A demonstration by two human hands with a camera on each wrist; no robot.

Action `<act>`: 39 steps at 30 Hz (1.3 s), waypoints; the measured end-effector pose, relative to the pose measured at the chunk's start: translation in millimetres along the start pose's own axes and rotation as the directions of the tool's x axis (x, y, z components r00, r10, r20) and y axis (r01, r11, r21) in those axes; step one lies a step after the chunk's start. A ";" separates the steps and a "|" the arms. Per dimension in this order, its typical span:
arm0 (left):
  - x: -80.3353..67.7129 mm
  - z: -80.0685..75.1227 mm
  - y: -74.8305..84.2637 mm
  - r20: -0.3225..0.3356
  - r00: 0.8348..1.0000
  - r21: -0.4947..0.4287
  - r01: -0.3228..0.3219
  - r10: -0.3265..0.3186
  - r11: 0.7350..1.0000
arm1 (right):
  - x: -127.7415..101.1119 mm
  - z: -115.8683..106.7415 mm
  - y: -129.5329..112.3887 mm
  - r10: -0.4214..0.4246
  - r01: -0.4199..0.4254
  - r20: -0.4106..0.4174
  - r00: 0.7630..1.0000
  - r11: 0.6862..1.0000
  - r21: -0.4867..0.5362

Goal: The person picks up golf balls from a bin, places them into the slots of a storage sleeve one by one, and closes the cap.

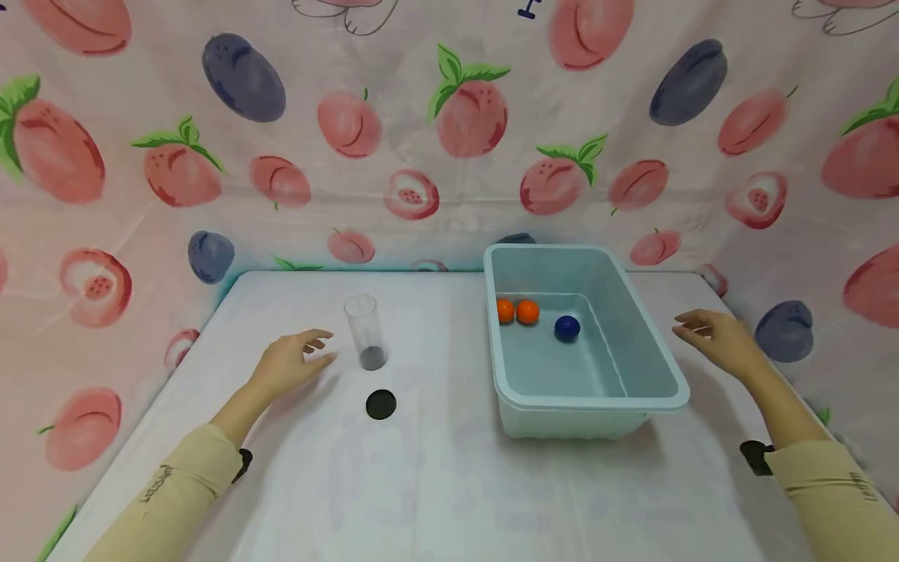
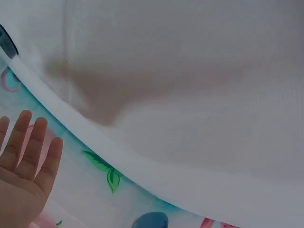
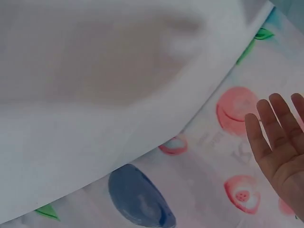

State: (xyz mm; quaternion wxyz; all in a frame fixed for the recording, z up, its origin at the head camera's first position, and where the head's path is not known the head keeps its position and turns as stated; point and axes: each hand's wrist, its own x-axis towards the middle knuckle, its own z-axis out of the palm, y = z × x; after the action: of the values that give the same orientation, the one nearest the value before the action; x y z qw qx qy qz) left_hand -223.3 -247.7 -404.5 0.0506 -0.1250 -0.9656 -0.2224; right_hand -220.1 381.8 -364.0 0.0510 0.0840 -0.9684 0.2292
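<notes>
Clear plastic cylindrical cup (image 1: 365,332) stands upright on the white table (image 1: 435,484), well to the left of the pale blue rectangular plastic tub (image 1: 649,367), with something dark at its bottom. A flat black round lid (image 1: 381,404) lies on the table just in front of the cup, apart from it.

Inside the tub, against its far left wall, two small orange balls (image 1: 516,311) sit touching each other; a dark blue ball (image 1: 566,328) rests a little to their right.

The left hand (image 1: 289,363) hovers just left of the cup, fingers relaxed and spread, holding nothing; its fingertips are near the cup but do not appear to touch it. The right hand (image 1: 716,339) hangs just beside the tub's right rim, likewise slack and empty. Both wrist views show only flat palms with straight fingers (image 2: 28,142) over the table edge and fruit-print cloth (image 3: 142,199).

Judging from this, nothing is in hand yet: this looks like a start or a pause between grasps. A next move on the cup would call for the left hand to curl round its wall without tipping it.
</notes>
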 end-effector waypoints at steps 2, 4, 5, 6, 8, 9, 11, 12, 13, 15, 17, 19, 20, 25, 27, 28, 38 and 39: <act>0.8 -0.2 2.8 -0.009 1.000 -0.046 0.002 -0.003 0.999 | -0.7 -2.8 -4.0 0.012 -0.011 -0.018 1.000 0.999 0.031; 1.3 0.0 5.1 -0.020 1.000 -0.084 0.005 -0.006 0.996 | -0.9 -5.8 -8.7 0.021 -0.020 -0.026 0.999 0.998 0.058; 1.7 0.0 6.4 -0.023 1.000 -0.103 0.003 -0.006 0.995 | -0.9 -7.3 -11.2 0.024 -0.022 -0.027 0.999 0.998 0.066; 1.9 -0.1 7.7 -0.025 1.000 -0.122 0.005 -0.008 0.992 | -0.9 -8.9 -13.1 0.025 -0.023 -0.028 0.999 0.997 0.073; 2.5 0.0 9.8 -0.025 1.000 -0.161 0.014 -0.019 0.987 | -0.6 -12.1 -17.6 0.030 -0.028 -0.028 0.999 0.996 0.088; 2.7 0.0 11.1 -0.023 0.999 -0.184 0.021 -0.026 0.983 | -0.4 -13.5 -19.6 0.035 -0.032 -0.028 0.999 0.995 0.095; 3.8 0.0 13.5 -0.017 0.999 -0.229 0.033 -0.038 0.973 | -0.1 -16.2 -23.1 0.045 -0.042 -0.030 0.999 0.993 0.109; 4.3 0.1 14.5 -0.017 0.999 -0.251 0.041 -0.047 0.967 | 0.2 -17.4 -24.6 0.048 -0.044 -0.033 0.998 0.992 0.121; 4.9 0.2 15.7 -0.015 0.998 -0.278 0.049 -0.056 0.959 | 0.4 -18.4 -26.6 0.050 -0.045 -0.036 0.998 0.990 0.131; 6.4 0.2 18.5 -0.009 0.997 -0.331 0.064 -0.071 0.942 | 1.2 -20.7 -29.8 0.052 -0.045 -0.041 0.998 0.987 0.153; 8.1 0.0 21.8 -0.008 0.996 -0.382 0.076 -0.086 0.921 | 2.5 -23.1 -33.1 0.049 -0.040 -0.048 0.998 0.984 0.175; 9.5 -0.3 25.8 -0.012 0.995 -0.436 0.082 -0.097 0.896 | 4.2 -25.9 -37.0 0.046 -0.035 -0.054 0.997 0.981 0.191; 10.2 -0.4 27.6 -0.015 0.995 -0.458 0.083 -0.102 0.885 | 5.1 -27.4 -39.0 0.045 -0.033 -0.058 0.997 0.980 0.198; 13.2 0.2 39.0 -0.018 0.991 -0.591 0.096 -0.132 0.801 | 8.3 -33.9 -49.7 0.070 -0.060 -0.049 0.996 0.980 0.188; 15.0 0.9 43.5 -0.016 0.988 -0.630 0.107 -0.151 0.769 | 8.6 -36.0 -54.4 0.089 -0.081 -0.039 0.995 0.982 0.170; 15.9 1.3 45.4 -0.017 0.987 -0.642 0.113 -0.162 0.758 | 8.8 -37.0 -56.6 0.094 -0.087 -0.037 0.995 0.983 0.162; 28.0 9.5 59.7 -0.007 0.967 -0.722 0.173 -0.256 0.671 | 11.3 -45.4 -72.9 0.089 -0.083 -0.044 0.995 0.989 0.125; 29.0 10.4 60.5 -0.008 0.964 -0.726 0.177 -0.266 0.665 | 12.2 -46.1 -75.1 0.083 -0.077 -0.044 0.996 0.989 0.124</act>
State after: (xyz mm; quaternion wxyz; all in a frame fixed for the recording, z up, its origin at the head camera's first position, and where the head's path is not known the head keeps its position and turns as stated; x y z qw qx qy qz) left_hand -235.6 -184.1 -384.1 0.0246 -0.0037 -0.8046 -0.5933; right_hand -215.3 334.9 -288.5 0.0602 0.0426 -0.9536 0.2920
